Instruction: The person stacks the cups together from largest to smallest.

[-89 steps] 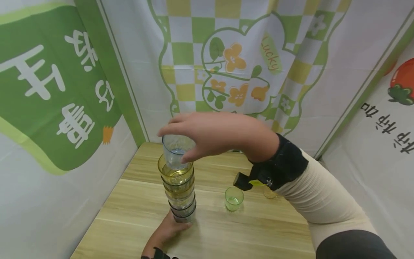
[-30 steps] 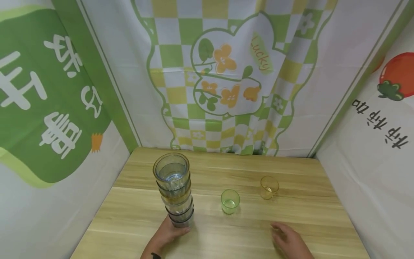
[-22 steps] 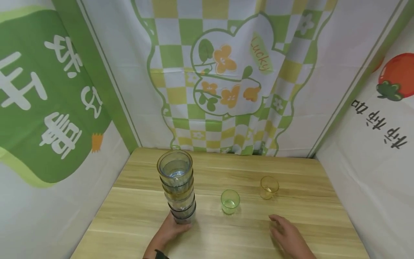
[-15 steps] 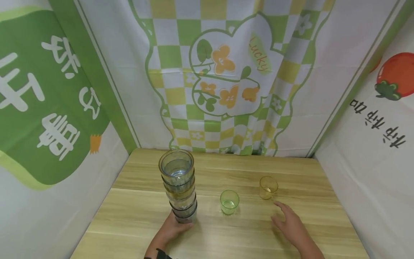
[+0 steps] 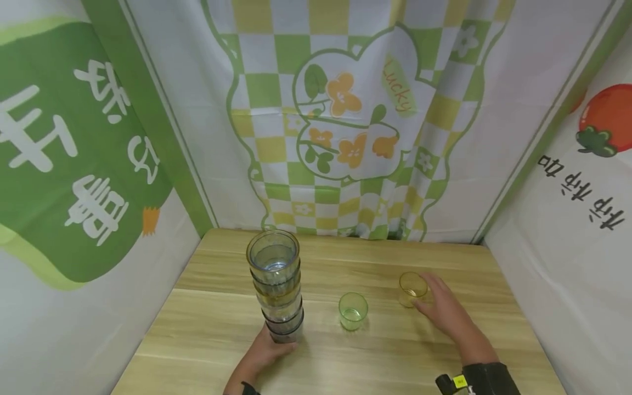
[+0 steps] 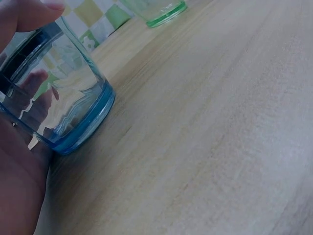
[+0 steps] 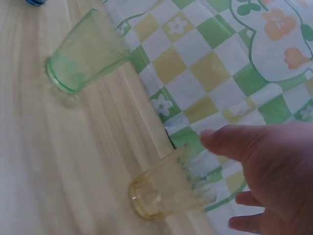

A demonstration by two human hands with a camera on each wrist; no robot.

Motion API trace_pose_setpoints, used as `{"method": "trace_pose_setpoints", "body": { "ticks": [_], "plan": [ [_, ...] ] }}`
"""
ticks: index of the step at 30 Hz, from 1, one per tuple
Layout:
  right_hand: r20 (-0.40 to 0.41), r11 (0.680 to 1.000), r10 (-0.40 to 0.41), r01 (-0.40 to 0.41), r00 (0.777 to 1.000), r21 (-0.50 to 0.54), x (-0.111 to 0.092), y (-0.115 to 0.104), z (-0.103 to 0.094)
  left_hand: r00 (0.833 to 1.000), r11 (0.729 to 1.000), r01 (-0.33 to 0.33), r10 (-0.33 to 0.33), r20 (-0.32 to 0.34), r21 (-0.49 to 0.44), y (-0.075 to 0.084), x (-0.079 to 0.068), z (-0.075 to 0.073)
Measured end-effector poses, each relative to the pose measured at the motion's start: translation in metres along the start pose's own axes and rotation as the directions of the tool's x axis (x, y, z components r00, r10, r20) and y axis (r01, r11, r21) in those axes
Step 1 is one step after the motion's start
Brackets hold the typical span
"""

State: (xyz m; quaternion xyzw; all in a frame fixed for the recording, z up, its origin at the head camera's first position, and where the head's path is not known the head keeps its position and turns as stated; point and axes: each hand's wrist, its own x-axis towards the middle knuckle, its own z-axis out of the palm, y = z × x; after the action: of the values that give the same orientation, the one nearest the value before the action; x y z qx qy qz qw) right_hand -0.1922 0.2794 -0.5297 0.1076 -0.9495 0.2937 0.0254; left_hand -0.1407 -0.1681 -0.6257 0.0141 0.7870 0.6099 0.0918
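A tall stack of nested drinking glasses (image 5: 278,293), smoky, amber and clear, stands at the left of the table. My left hand (image 5: 264,351) grips the lowest glass; in the left wrist view this glass (image 6: 73,107) has a blue base on the wood, with fingers seen through it. At the right stands a yellow glass (image 5: 411,291), upright. My right hand (image 5: 446,310) is beside its rim, thumb and fingers spread; the right wrist view shows the thumb apart from the yellow glass (image 7: 166,188). Between the stack and the yellow glass stands a green glass (image 5: 353,312).
The wooden table (image 5: 375,362) carries all the glasses. A checked curtain (image 5: 340,203) hangs along its back edge. Printed cloth walls stand on the left (image 5: 170,263) and right (image 5: 538,263).
My right hand set a clear glass into the stack's top, withdrew to the front right, then reached forward to the yellow glass. My left hand has kept its grip; the stack tilted slightly and straightened.
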Motion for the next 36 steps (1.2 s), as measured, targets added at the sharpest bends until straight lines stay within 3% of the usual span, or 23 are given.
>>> {"method": "trace_pose_setpoints", "body": {
  "ticks": [8,14,19,24,36],
  "plan": [
    [0.129,0.998,-0.045,0.051,0.991,-0.040,0.034,-0.007,-0.007,1.000,1.000,-0.018,0.017,0.014,0.016,-0.002,0.000,-0.002],
    [0.275,0.997,-0.022,0.041,0.961,-0.065,0.051,-0.005,-0.003,1.000,1.000,-0.009,0.009,0.010,0.004,-0.002,-0.001,-0.004],
    [0.328,0.996,-0.038,0.062,0.944,-0.063,0.057,-0.004,0.001,1.000,1.000,-0.001,0.001,0.010,0.004,-0.002,-0.002,-0.003],
    [0.354,0.991,-0.047,0.088,0.934,-0.100,0.055,-0.004,0.004,1.000,1.000,-0.011,0.011,0.024,-0.003,-0.001,-0.002,0.000],
    [0.320,0.986,-0.070,0.113,0.945,-0.119,0.057,-0.004,0.007,1.000,1.000,-0.011,0.011,0.001,0.026,-0.001,-0.002,-0.001]
  ]
}}
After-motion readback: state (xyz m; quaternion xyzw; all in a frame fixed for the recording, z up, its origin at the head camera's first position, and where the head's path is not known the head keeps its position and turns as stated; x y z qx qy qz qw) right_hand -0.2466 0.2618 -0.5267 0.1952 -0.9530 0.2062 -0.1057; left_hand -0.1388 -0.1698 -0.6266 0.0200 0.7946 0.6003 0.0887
